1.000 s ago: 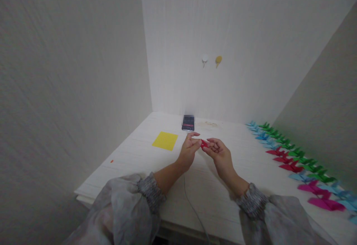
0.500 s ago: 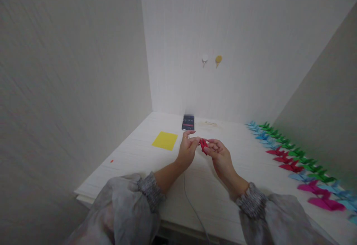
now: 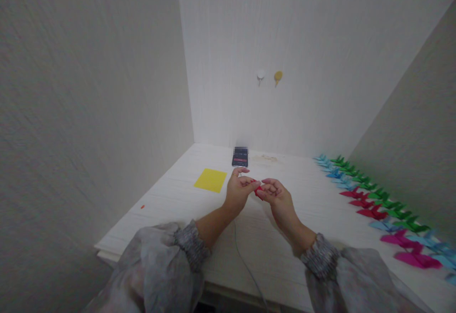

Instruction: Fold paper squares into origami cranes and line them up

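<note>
A small folded piece of red paper (image 3: 258, 190) is held above the white table (image 3: 171, 208), pinched between both hands. My left hand (image 3: 238, 192) grips it from the left with thumb and fingers closed on it. My right hand (image 3: 278, 199) grips it from the right, fingers curled, and hides most of the paper. A yellow paper square (image 3: 210, 180) lies flat on the table just left of my left hand.
A dark phone (image 3: 240, 156) leans at the back wall. Rows of folded paper figures in blue, green, red and magenta (image 3: 374, 206) line the table's right side. A grey cable (image 3: 249, 270) runs to the front edge. Two hooks (image 3: 269, 76) hang on the wall.
The hands have closed in tighter on the red paper, so less of it shows. Both hands stay at the same spot over the table.
</note>
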### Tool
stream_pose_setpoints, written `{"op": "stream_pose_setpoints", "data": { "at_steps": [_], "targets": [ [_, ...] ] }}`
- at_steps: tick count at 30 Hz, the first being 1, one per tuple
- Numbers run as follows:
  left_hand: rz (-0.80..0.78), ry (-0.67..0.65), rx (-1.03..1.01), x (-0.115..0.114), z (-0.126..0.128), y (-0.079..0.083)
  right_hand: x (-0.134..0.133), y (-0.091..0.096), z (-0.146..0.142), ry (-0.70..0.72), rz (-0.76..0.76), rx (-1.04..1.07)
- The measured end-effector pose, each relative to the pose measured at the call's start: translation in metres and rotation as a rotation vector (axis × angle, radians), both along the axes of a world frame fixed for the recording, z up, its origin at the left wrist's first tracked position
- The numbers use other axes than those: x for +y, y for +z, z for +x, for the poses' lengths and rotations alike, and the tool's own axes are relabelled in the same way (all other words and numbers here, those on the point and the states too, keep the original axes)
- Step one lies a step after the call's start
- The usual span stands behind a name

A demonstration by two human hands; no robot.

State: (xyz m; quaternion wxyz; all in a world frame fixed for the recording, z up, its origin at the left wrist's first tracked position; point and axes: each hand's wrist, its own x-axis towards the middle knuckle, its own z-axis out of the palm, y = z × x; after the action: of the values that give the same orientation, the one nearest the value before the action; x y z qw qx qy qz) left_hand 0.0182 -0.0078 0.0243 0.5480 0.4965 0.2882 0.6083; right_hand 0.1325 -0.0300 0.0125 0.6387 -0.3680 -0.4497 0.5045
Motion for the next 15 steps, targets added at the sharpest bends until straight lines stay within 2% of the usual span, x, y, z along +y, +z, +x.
{"op": "stream_pose_setpoints", "data": {
  "at_steps": [5,10,12,15],
  "targets": [
    [-0.029,0.091,0.008,0.003,-0.004,0.005,-0.001,-0.003,-0.001,-0.003,-0.032,-0.034],
    [-0.036,0.081,-0.074,0.008,-0.006,0.003,0.003,-0.004,0.007,0.031,-0.034,0.078],
    [-0.039,0.028,-0.075,0.009,-0.005,0.0,0.004,-0.003,0.009,0.113,-0.082,0.162],
    [-0.014,-0.173,0.017,0.006,-0.004,-0.004,0.006,-0.001,0.011,0.235,-0.143,0.281]
  ]
}}
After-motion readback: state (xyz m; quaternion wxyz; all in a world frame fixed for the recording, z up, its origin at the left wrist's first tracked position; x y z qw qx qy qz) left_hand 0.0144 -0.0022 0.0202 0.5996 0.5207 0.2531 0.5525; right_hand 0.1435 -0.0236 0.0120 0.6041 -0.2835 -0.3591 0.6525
